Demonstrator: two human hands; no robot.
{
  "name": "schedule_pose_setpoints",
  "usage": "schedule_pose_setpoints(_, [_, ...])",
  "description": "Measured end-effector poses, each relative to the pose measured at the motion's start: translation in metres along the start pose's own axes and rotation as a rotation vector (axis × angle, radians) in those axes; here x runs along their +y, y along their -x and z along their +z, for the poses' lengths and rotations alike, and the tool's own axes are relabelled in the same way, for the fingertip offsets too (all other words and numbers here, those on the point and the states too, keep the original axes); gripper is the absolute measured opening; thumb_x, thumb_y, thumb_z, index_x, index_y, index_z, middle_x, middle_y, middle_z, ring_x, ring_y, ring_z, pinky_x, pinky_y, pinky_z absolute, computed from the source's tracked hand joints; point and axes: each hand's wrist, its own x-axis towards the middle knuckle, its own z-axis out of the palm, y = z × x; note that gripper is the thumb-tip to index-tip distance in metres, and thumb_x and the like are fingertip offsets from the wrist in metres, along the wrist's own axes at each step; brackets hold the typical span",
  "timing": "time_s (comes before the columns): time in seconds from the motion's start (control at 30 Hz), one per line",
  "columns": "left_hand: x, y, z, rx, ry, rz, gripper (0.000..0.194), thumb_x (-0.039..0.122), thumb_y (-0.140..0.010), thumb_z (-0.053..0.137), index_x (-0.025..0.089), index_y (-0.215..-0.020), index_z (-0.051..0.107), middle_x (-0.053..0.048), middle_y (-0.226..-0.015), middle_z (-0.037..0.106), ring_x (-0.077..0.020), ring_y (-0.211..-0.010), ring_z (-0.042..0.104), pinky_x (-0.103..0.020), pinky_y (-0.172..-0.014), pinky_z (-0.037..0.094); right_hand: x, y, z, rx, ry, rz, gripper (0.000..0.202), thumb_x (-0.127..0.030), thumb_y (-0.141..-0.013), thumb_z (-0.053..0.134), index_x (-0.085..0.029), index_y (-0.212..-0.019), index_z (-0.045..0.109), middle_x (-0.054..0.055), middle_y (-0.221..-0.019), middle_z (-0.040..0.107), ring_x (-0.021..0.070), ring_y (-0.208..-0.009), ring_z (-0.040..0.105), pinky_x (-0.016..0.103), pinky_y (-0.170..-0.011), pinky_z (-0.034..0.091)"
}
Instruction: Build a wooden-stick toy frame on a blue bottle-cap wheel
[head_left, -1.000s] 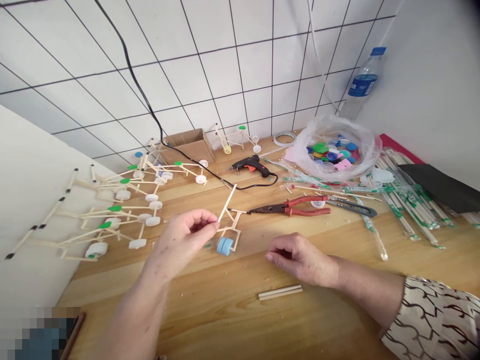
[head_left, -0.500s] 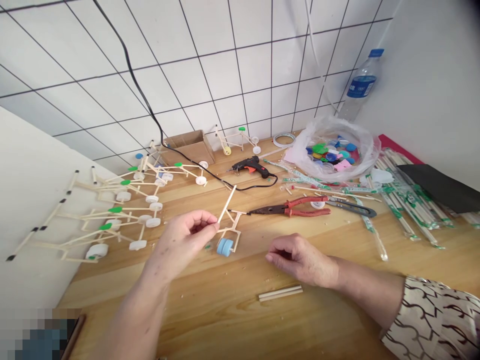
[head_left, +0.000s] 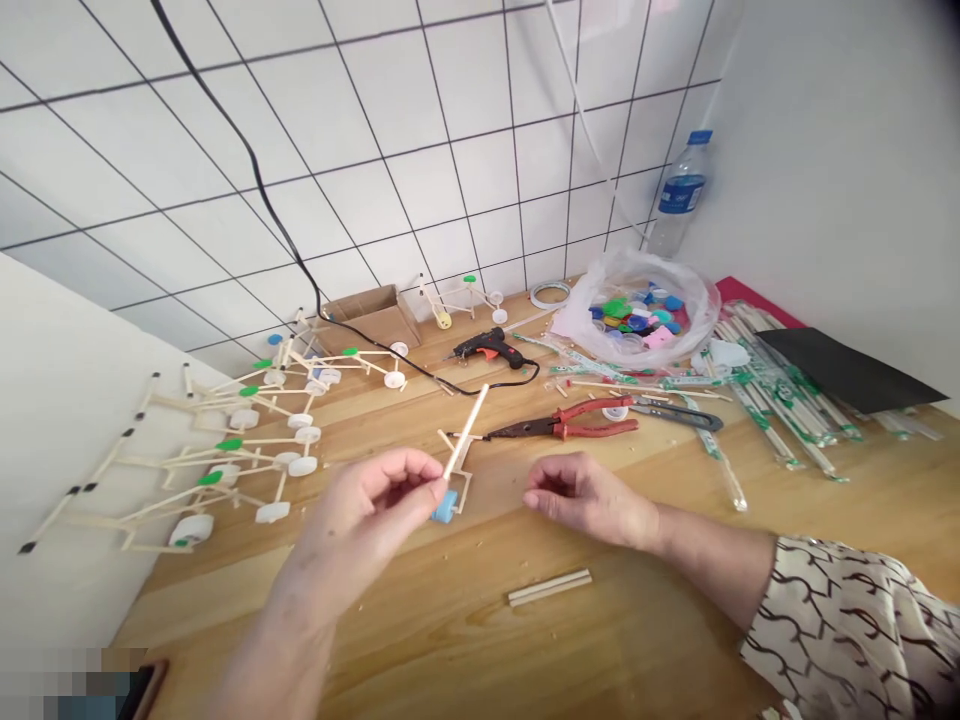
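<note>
Tabletop [head_left: 420,640] with wheeled stick models; left hand [head_left: 364,520] shifted toward 3 o'clock

Clock centred on the unfinished model, 12 at the tiled wall [head_left: 345,110]; entries by falling size.

Finished models [head_left: 229,446], thin sticks with cap wheels: grouped at 9 to 10 o'clock, unchanged.

Clear plastic bag [head_left: 701,325], holding coloured caps [head_left: 637,322]: between 1 and 2.

Left hand: 8 o'clock. Thumb and forefinger pinched together on one stick's lower end. Over the last second the hand has come across, now hiding part of the model; the view has swung slightly as well.

Right hand [head_left: 585,500]: 3 o'clock, loosely curled at the tabletop; no item visible in it, gap at the fingertips unclear.

Red-handled long-nose pliers [head_left: 560,425]: 2 o'clock, lying flat.

Black glue gun [head_left: 487,346]: 12, on its side.

Unfinished model [head_left: 466,491], with blue wheels [head_left: 444,507]: centre, untouched as far as visible.

Two loose sticks [head_left: 550,587]: between 4 and 5, side by side.

Held stick [head_left: 466,430]: tilted toward 1, crossing the model in view; contact cannot be told. Judged not yet joined, so the work appears no further along.
</note>
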Motion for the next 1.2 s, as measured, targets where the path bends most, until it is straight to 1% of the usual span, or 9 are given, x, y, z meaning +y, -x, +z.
schedule_pose_setpoints(0.1, [0.008,0.010,0.013,-0.138,0.022,0.006,0.019,0.037,-0.069,0.062,0.019,-0.068,0.062,0.002,-0.060,0.055,-0.0110,-0.056,0.047,-0.021,-0.052,0.037,-0.008,-0.002,-0.012,0.069,-0.272,-0.027,0.031,-0.040,-0.073,0.070,-0.014,-0.087,0.060,0.000,-0.072,0.055,0.0089,-0.064,0.047,0.021,-0.057,0.037])
schedule_pose_setpoints(0.23, [0.014,0.014,0.027,-0.271,0.084,-0.017,0.017,0.035,-0.065,0.062,0.018,-0.063,0.059,0.003,-0.057,0.050,-0.0096,-0.053,0.043,-0.021,-0.051,0.033,-0.013,-0.003,-0.026,0.004,-0.502,-0.110,0.045,-0.036,-0.068,0.076,-0.013,-0.102,0.060,-0.002,-0.072,0.054,0.0064,-0.059,0.044,0.020,-0.052,0.033])
schedule_pose_setpoints(0.3, [0.015,0.015,0.032,-0.336,0.104,-0.016,0.017,0.034,-0.064,0.063,0.017,-0.062,0.058,0.003,-0.057,0.051,-0.0094,-0.053,0.042,-0.021,-0.051,0.033,-0.015,-0.002,-0.030,-0.016,-0.518,-0.121,0.039,-0.035,-0.067,0.077,-0.013,-0.096,0.062,-0.002,-0.068,0.054,0.0055,-0.055,0.042,0.020,-0.050,0.031])
schedule_pose_setpoints(0.37, [0.015,0.016,0.037,-0.359,0.112,-0.028,0.018,0.034,-0.065,0.063,0.017,-0.063,0.059,0.003,-0.057,0.051,-0.0094,-0.054,0.043,-0.021,-0.052,0.033,-0.017,-0.001,-0.031,0.001,-0.474,-0.097,0.033,-0.037,-0.067,0.076,-0.012,-0.084,0.062,-0.003,-0.064,0.054,0.0054,-0.053,0.041,0.020,-0.050,0.032])
schedule_pose_setpoints(0.47, [0.017,0.020,0.043,-0.341,0.111,-0.033,0.016,0.033,-0.064,0.063,0.017,-0.064,0.060,0.003,-0.057,0.052,-0.0102,-0.055,0.045,-0.022,-0.054,0.035,-0.021,0.000,-0.032,0.018,-0.380,-0.060,0.034,-0.041,-0.064,0.077,-0.012,-0.072,0.060,-0.004,-0.058,0.053,0.0055,-0.050,0.042,0.021,-0.050,0.032])
schedule_pose_setpoints(0.67, [0.016,0.023,0.064,-0.225,0.168,-0.028,0.021,0.035,-0.067,0.063,0.017,-0.078,0.065,-0.003,-0.071,0.066,-0.0149,-0.066,0.057,-0.025,-0.063,0.043,-0.018,-0.002,-0.028,-0.019,-0.251,-0.096,0.034,-0.038,-0.061,0.078,-0.011,-0.070,0.059,-0.006,-0.056,0.051,0.0052,-0.051,0.040,0.021,-0.050,0.029])
schedule_pose_setpoints(0.83, [0.004,0.022,0.081,-0.203,0.292,-0.027,0.018,0.035,-0.069,0.063,0.017,-0.070,0.064,-0.002,-0.065,0.065,-0.0138,-0.061,0.056,-0.025,-0.061,0.045,-0.018,0.000,-0.019,-0.044,-0.186,-0.072,0.036,-0.041,-0.062,0.077,-0.012,-0.069,0.058,-0.003,-0.058,0.055,0.0067,-0.053,0.044,0.020,-0.051,0.032])
schedule_pose_setpoints(1.07, [-0.009,0.019,0.088,-0.160,0.233,0.020,0.020,0.035,-0.074,0.060,0.017,-0.066,0.064,-0.003,-0.065,0.066,-0.0147,-0.063,0.058,-0.025,-0.062,0.046,-0.017,0.001,-0.012,-0.037,-0.070,-0.062,0.039,-0.047,-0.065,0.073,-0.012,-0.068,0.057,-0.005,-0.055,0.050,0.0056,-0.050,0.038,0.020,-0.048,0.029])
schedule_pose_setpoints(1.2, [-0.017,0.017,0.088,-0.136,0.278,0.017,0.020,0.035,-0.073,0.061,0.017,-0.067,0.065,-0.003,-0.065,0.066,-0.0153,-0.064,0.059,-0.026,-0.065,0.047,-0.021,0.001,-0.013,-0.053,-0.067,-0.053,0.036,-0.046,-0.069,0.069,-0.012,-0.073,0.057,-0.003,-0.060,0.053,0.0073,-0.055,0.044,0.021,-0.053,0.035])
